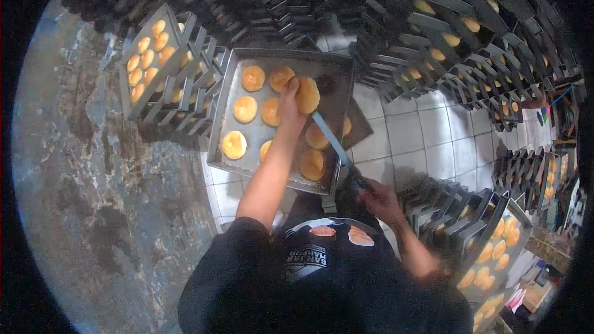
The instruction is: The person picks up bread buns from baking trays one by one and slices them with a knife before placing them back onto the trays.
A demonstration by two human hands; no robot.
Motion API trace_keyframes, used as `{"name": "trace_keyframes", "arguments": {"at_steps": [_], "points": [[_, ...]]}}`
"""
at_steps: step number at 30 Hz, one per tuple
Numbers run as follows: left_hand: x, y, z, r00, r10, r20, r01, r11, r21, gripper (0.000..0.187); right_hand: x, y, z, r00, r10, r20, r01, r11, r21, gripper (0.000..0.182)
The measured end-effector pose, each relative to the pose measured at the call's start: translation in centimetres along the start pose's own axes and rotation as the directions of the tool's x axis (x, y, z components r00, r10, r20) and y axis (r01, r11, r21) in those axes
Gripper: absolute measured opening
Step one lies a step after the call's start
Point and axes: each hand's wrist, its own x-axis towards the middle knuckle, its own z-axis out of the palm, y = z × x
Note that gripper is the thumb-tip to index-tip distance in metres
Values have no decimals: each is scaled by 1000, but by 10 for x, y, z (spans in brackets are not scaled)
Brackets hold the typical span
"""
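Observation:
My left hand point(291, 106) grips a round golden bun point(307, 95) above a metal tray point(278, 57). My right hand point(378, 200) is closed on the dark handle of a long knife point(331, 138), whose blade tip is close to the lower edge of that bun. In the tray lie several more round buns, among them one at the upper left point(253, 78), one at the middle left point(245, 109) and one at the lower right point(312, 164). My left hand and forearm partly cover the buns in the middle column.
Stacked trays of buns point(127, 111) stand left of the tray, beside a worn grey surface point(99, 198). Tall tray stacks point(433, 37) rise at the back and right. More bun trays point(520, 235) stand at the lower right. White floor tiles point(411, 133) show between them.

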Motion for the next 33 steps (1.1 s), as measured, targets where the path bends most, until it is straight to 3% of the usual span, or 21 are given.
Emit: {"name": "trace_keyframes", "arguments": {"at_steps": [2, 3, 5, 8, 10, 11, 13, 15, 16, 17, 18, 20, 22, 24, 26, 27, 28, 29, 30, 32, 33], "points": [[19, -15, -7, 1000, -18, 22, 19, 999, -28, 31, -25, -15, -21, 995, 85, -47, -86, 996, -31, 27], [30, -27, -15, 971, 239, -14, -208, 873, 440, 38, -36, -19, -29, 982, 163, -95, -169, 984, -50, 21], [43, -34, -19, 885, 461, 67, -323, 504, 801, 46, -49, 31, -26, 982, 104, -157, -112, 993, -46, 17], [62, 3, -21, 861, 506, 56, -422, 647, 635, 51, -43, 9, -32, 970, 0, -243, -34, 990, -134, 20], [66, 37, -27, 807, 564, 174, -226, 23, 974, 58, -38, 24, -26, 955, 186, -231, -176, 982, 65, 19], [75, 41, -33, 802, 572, 176, -229, 22, 973, 58, -35, 32, -24, 945, 243, -221, -219, 967, 130, 19], [102, 40, -50, 891, 451, 39, -28, -31, 999, 67, -25, 46, -18, 967, -38, -252, 40, 999, 0, 20], [107, 47, -54, 936, 352, 19, -27, 16, 1000, 71, -21, 44, -20, 948, -187, -258, 174, 982, -73, 21], [110, 49, -57, 970, 242, 3, -18, 60, 998, 75, -19, 20, -21, 968, -20, -249, 27, 999, 25, 20], [111, 49, -59, 969, 248, 8, -25, 65, 998, 75, -17, 9, -21, 969, 57, -239, -42, 997, 70, 20], [118, 43, -69, 991, 110, 74, -77, 29, 997, 79, -14, -1, -20, 964, 134, -228, -110, 987, 114, 20], [114, 44, -68, 990, -16, 142, -142, -3, 990, 82, -7, -10, -16, 971, 82, -227, -19, 964, 265, 18], [82, 32, -52, 965, 120, 233, -208, -191, 959, 80, 5, -35, -9, 975, 34, -221, 45, 938, 344, 20], [29, 57, -8, 982, 109, 152, -179, 312, 933, 75, 20, -60, -6, 977, -11, -214, 103, 901, 422, 24], [13, 70, -1, 983, 174, 52, -145, 585, 798, 67, 37, -81, -4, 984, -111, -136, 155, 913, 376, 39], [13, 70, -11, 980, 193, 45, -151, 583, 798, 67, 46, -83, 2, 984, -126, -122, 163, 912, 375, 39], [19, 67, -29, 990, 134, 44, -138, 862, 488, 58, 59, -81, 12, 970, -159, -184, 210, 929, 306, 41], [19, 70, -42, 994, 87, 70, -94, 991, 95, 50, 67, -85, 18, 962, -185, -199, 236, 933, 273, 41], [5, 83, -44, 992, 111, 52, -116, 988, 99, 50, 74, -89, 24, 954, -210, -214, 260, 935, 241, 42], [-33, 107, -41, 992, 38, 120, -14, 980, -197, 38, 83, -104, 35, 971, -217, -103, 232, 957, 172, 46], [-39, 109, -51, 999, 36, 9, -34, 984, -173, 50, 85, -119, 45, 960, -259, -110, 276, 942, 192, 46]]}}
